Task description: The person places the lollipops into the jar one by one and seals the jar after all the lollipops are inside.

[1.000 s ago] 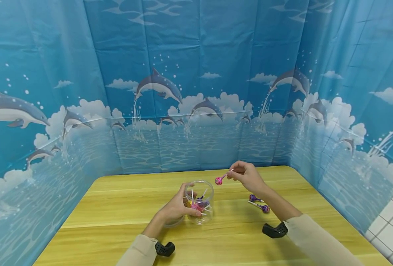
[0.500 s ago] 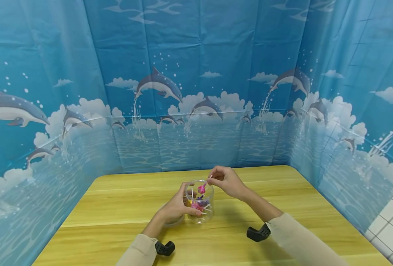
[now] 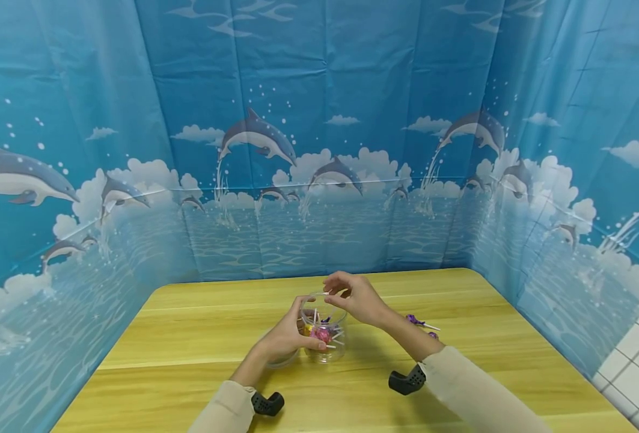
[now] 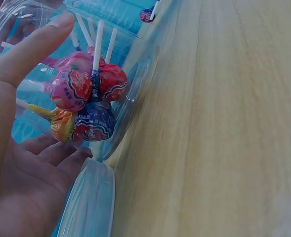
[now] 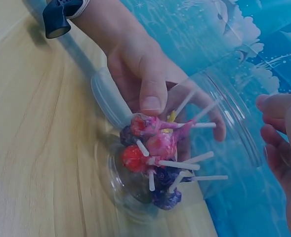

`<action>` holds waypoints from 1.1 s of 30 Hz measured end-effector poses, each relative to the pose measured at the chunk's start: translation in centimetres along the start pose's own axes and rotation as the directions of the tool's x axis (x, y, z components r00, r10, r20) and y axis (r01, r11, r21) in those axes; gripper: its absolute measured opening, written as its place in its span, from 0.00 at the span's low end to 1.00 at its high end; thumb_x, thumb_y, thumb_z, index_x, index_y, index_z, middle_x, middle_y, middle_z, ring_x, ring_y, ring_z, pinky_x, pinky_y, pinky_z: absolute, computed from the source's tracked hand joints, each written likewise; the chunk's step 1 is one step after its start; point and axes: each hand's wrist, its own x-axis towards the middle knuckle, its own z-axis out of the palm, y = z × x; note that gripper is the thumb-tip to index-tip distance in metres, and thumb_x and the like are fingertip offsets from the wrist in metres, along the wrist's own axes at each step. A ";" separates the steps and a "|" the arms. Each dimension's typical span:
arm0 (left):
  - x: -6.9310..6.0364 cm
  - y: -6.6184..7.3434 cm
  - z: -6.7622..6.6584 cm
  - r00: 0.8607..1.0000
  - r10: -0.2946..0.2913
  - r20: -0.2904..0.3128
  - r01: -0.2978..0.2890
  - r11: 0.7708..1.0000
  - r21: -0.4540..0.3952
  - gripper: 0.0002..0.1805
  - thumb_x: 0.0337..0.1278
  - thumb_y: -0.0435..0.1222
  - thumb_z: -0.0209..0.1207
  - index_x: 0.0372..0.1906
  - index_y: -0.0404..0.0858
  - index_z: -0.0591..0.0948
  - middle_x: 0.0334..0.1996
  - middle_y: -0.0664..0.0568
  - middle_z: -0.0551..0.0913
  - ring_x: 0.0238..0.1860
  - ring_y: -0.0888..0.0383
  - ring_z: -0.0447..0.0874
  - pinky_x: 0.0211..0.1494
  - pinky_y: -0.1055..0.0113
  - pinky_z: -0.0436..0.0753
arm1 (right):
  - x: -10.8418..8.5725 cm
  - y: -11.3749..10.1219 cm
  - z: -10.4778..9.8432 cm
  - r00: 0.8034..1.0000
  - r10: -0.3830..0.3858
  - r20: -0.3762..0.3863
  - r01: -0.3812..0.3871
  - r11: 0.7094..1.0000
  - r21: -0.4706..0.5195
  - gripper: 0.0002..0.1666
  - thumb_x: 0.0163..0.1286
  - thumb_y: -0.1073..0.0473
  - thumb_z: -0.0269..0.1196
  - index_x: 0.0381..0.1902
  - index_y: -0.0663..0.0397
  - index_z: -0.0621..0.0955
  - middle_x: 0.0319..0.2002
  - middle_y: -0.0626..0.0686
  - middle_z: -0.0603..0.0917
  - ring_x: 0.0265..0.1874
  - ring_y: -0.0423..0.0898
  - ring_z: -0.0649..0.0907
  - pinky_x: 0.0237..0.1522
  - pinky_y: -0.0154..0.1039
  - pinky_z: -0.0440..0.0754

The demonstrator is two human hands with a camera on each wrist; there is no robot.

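A clear plastic jar (image 3: 326, 359) stands upright on the table with several wrapped lollipops (image 4: 72, 89) inside, pink, red, yellow and dark blue or purple, their white sticks pointing various ways. My left hand (image 3: 285, 340) grips the jar's left side, thumb in front and fingers behind. Over the jar's mouth, at its right rim, is my right hand (image 3: 356, 297). Its fingers are loosely bent, and nothing shows between them in the right wrist view. Right of the jar, two purple lollipops lie on the table: one lollipop (image 3: 413, 319) shows plainly, the other (image 3: 433, 335) is partly hidden behind the right forearm.
A clear round lid (image 4: 90, 200) lies on the wooden table (image 3: 200, 337) beside the jar, partly beneath the left hand. Black wrist devices (image 3: 267, 405) sit at both sleeves. Behind the table's far edge hangs a blue dolphin-print curtain (image 3: 319, 234).
My right hand has carried a pink lollipop left to the jar's mouth and let it go inside. The left hand keeps its grip on the jar.
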 end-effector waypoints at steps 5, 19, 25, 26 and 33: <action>0.0 0.1 -0.1 1.000 0.001 -0.003 -0.001 1.000 0.004 0.51 0.55 0.42 0.77 0.78 0.51 0.56 0.67 0.33 0.68 0.62 0.51 0.74 0.61 0.51 0.77 | -0.2 -0.1 -0.3 1.000 0.007 0.009 -0.008 1.000 0.007 0.12 0.73 0.63 0.68 0.52 0.53 0.84 0.44 0.48 0.86 0.42 0.44 0.85 0.46 0.48 0.85; 0.1 0.1 0.0 1.000 0.000 0.001 0.000 1.000 -0.026 0.52 0.55 0.40 0.77 0.78 0.51 0.55 0.67 0.32 0.69 0.61 0.49 0.76 0.61 0.53 0.79 | -1.8 0.7 -1.7 1.000 -0.003 0.022 0.003 1.000 0.006 0.07 0.74 0.62 0.68 0.48 0.52 0.85 0.42 0.48 0.85 0.41 0.45 0.85 0.44 0.47 0.85; 0.1 0.0 0.0 1.000 -0.007 -0.001 0.007 0.999 -0.042 0.52 0.54 0.39 0.77 0.77 0.50 0.56 0.67 0.34 0.69 0.61 0.48 0.77 0.61 0.53 0.78 | -2.6 1.3 -2.7 1.000 0.029 0.008 -0.029 1.000 -0.005 0.08 0.73 0.59 0.69 0.47 0.54 0.86 0.41 0.46 0.85 0.41 0.45 0.84 0.44 0.47 0.85; 0.1 0.0 0.0 1.000 -0.007 -0.001 0.007 0.999 -0.044 0.52 0.54 0.39 0.77 0.77 0.50 0.56 0.67 0.34 0.69 0.61 0.48 0.77 0.62 0.53 0.78 | -2.7 1.5 -2.9 0.999 0.032 0.006 -0.032 0.999 -0.005 0.08 0.73 0.59 0.69 0.47 0.53 0.86 0.41 0.46 0.85 0.41 0.45 0.84 0.44 0.46 0.85; 0.2 -0.1 0.1 1.000 -0.003 -0.005 0.003 0.999 -0.047 0.52 0.53 0.37 0.78 0.76 0.51 0.57 0.68 0.32 0.68 0.60 0.49 0.78 0.61 0.54 0.78 | -3.4 2.3 -3.9 1.000 0.031 -0.004 -0.031 0.999 -0.024 0.06 0.73 0.59 0.69 0.46 0.49 0.86 0.40 0.45 0.85 0.40 0.45 0.84 0.42 0.46 0.85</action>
